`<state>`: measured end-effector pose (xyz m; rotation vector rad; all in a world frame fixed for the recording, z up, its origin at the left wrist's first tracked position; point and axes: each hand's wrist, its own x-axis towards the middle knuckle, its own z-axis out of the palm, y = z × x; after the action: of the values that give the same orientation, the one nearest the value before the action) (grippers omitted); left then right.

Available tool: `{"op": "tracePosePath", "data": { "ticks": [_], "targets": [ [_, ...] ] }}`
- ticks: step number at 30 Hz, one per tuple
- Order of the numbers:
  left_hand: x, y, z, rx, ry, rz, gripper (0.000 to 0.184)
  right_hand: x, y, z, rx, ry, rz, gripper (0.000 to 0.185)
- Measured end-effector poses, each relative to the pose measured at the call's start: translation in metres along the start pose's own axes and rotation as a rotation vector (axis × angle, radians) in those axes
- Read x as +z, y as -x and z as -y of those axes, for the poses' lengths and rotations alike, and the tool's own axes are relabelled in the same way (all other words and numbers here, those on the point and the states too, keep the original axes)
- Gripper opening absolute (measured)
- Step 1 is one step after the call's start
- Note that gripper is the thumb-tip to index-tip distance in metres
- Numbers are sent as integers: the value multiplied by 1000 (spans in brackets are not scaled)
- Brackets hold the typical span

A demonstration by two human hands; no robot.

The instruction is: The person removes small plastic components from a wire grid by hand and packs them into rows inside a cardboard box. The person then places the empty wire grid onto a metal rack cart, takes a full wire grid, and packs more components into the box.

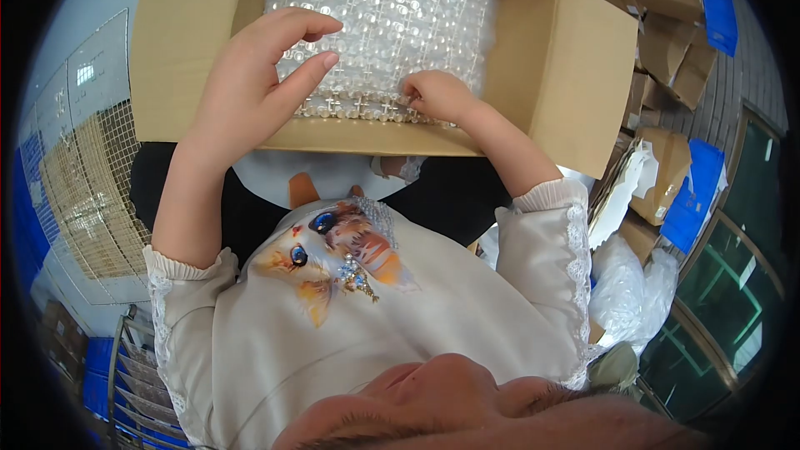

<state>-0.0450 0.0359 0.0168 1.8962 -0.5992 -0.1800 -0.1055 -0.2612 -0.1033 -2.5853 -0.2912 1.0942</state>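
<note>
An open cardboard box [575, 75] holds layers of shiny clear-and-white beaded strands [392, 17] that look covered in clear plastic. Small cross-shaped pieces show in the row along the near edge. My left hand [258, 75] hovers over the left part of the strands, thumb and fingers apart in a curve, with nothing between them. At the near right part of the strands, my right hand [442, 96] has its fingers curled and pinched together against the surface. What sits between those fingertips is hidden.
Cardboard cartons [667, 50] and blue boxes [700, 200] are stacked on the right, with a crumpled clear plastic bag [629, 292] below them. A wire grid [87, 167] stands at the left, and a metal rack [146, 375] at lower left.
</note>
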Motion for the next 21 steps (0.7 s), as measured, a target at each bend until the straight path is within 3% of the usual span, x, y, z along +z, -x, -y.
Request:
{"op": "tracePosePath", "data": {
  "ticks": [10, 15, 21],
  "targets": [
    [-11, -1, -6, 81, -89, -51, 22, 1, -9, 18, -124, -48, -105, 21],
    [-16, 0, -8, 65, -109, -46, 23, -3, -13, 28, -51, 83, 32, 21],
    [-15, 0, -11, 89, -109, -63, 22, -6, -19, 44, -152, 14, -88, 24]
  ]
}}
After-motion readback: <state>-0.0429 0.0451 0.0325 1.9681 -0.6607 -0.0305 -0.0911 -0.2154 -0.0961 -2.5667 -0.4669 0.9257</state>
